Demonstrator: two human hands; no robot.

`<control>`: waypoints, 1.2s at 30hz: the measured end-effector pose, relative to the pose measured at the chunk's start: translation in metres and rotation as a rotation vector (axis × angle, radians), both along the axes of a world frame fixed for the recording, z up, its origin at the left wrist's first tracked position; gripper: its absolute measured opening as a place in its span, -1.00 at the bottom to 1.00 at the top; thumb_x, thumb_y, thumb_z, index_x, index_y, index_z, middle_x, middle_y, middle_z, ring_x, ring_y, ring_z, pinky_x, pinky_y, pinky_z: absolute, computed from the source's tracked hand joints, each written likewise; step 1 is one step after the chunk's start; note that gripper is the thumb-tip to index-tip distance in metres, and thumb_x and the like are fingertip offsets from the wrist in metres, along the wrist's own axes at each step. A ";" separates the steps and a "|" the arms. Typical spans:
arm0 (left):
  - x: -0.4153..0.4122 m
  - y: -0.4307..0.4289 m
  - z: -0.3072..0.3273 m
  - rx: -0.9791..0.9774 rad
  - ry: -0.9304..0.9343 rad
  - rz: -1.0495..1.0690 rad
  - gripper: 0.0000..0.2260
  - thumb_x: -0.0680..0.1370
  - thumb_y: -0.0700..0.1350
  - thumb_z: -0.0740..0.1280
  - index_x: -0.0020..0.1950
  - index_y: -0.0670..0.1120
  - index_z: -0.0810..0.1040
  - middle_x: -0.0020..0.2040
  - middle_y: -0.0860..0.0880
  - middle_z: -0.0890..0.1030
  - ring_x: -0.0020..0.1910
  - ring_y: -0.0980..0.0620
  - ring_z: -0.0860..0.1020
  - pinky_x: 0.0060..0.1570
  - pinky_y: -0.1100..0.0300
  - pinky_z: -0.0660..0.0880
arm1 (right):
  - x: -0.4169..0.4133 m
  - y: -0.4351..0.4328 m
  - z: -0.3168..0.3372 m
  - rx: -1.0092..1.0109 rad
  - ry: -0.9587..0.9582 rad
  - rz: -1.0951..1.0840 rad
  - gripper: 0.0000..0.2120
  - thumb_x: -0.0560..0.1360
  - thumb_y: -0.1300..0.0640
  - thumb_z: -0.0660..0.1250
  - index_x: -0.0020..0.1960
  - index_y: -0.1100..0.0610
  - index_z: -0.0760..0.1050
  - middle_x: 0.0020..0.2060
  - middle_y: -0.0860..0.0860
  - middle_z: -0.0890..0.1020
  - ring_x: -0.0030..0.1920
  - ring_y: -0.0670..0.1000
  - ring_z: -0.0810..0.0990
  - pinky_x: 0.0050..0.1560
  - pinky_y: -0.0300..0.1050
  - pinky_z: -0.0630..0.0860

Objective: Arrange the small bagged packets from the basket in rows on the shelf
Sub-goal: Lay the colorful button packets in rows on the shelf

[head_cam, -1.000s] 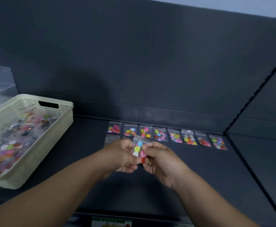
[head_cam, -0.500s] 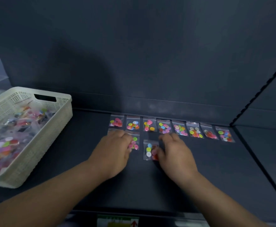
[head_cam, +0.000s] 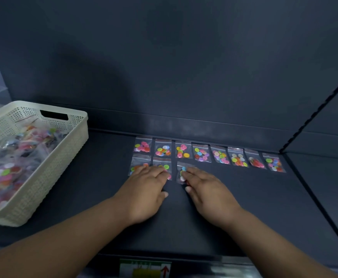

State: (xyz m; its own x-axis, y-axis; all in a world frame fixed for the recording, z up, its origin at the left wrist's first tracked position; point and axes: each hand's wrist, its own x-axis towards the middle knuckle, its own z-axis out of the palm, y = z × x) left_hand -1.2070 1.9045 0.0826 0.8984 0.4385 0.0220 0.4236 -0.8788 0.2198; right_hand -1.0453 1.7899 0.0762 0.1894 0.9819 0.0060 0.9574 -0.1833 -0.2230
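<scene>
Dark grey shelving is seen on all sides, and on the shelf (head_cam: 244, 207) a back row (head_cam: 201, 155) of eight bagged packets of coloured buttons is laid side by side along the rear lip. A second row is begun just in front of it, at its left end. A first front packet (head_cam: 139, 165) and a second front packet (head_cam: 165, 167) are partly covered by the left hand (head_cam: 144, 189), which is laid flat with its fingers (head_cam: 156, 173) straight and nothing pinched. A third packet (head_cam: 182, 173) is pressed to the shelf under the straight fingers (head_cam: 194, 173) of the right hand (head_cam: 208, 193), and nothing is gripped there either. The basket (head_cam: 80, 125) is stood well to the left, with many packets heaped in it.

The step in hand is judged to be the squaring of the third packet, which appears slightly askew. It should be turned and slid until its edges are matched to the packet behind it, while its neighbours are held down by the left hand. Light, flat pressure is advised, since slick bags are likely to skid and the back row could be nudged out of line
</scene>
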 end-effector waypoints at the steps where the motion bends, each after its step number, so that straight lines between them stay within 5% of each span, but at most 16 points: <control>1: 0.000 0.001 0.000 -0.008 -0.005 -0.001 -0.52 0.61 0.06 0.14 0.51 0.01 0.16 0.52 0.06 0.16 0.50 0.10 0.08 0.45 0.21 -0.18 | 0.001 0.001 0.001 -0.006 -0.003 0.008 -0.55 0.62 0.02 0.07 0.50 0.02 0.17 0.50 -0.06 0.21 0.50 -0.07 0.11 0.39 -0.32 -0.08; 10: -0.004 0.005 0.007 -0.018 -0.005 -0.017 -0.47 0.60 0.06 0.17 0.53 -0.01 0.11 0.54 0.02 0.13 0.51 0.09 0.06 0.42 0.26 -0.16 | 0.002 0.004 0.006 -0.020 0.008 0.027 -0.54 0.63 0.03 0.04 0.52 0.01 0.11 0.52 -0.07 0.12 0.51 -0.07 0.07 0.35 -0.35 -0.09; 16: -0.017 0.019 0.036 0.080 -0.074 0.043 -0.43 0.58 0.09 0.18 0.54 -0.01 0.09 0.54 0.01 0.15 0.50 0.07 0.09 0.45 0.19 -0.08 | -0.020 0.025 0.033 0.087 0.031 0.067 -0.55 0.61 0.07 0.10 0.49 0.06 0.21 0.50 0.01 0.19 0.48 0.04 0.17 0.45 -0.15 0.06; 20: -0.045 0.044 0.073 0.161 -0.129 0.147 -0.45 0.56 0.07 0.22 0.52 0.00 0.17 0.53 -0.01 0.19 0.49 0.05 0.15 0.46 0.16 0.03 | -0.052 0.064 0.059 0.186 0.019 0.166 -0.56 0.57 0.07 0.17 0.44 0.08 0.31 0.44 0.05 0.32 0.41 0.09 0.30 0.42 -0.05 0.24; 25: -0.117 0.084 0.102 0.182 -0.138 0.329 -0.51 0.57 0.05 0.24 0.48 -0.03 0.27 0.45 -0.02 0.33 0.41 0.01 0.31 0.36 0.19 0.17 | -0.108 0.120 0.084 0.215 0.052 0.323 -0.55 0.58 0.00 0.18 0.45 0.04 0.28 0.46 0.00 0.28 0.44 0.02 0.23 0.43 -0.14 0.16; 36: -0.247 0.132 0.087 -0.074 0.024 0.729 -0.60 0.57 -0.01 0.23 0.42 0.02 0.33 0.33 -0.06 0.47 0.25 -0.05 0.46 0.20 0.13 0.39 | -0.215 0.219 0.095 0.036 0.093 0.561 -0.55 0.50 0.08 0.28 0.38 0.02 0.36 0.32 0.02 0.44 0.31 0.04 0.40 0.26 -0.12 0.36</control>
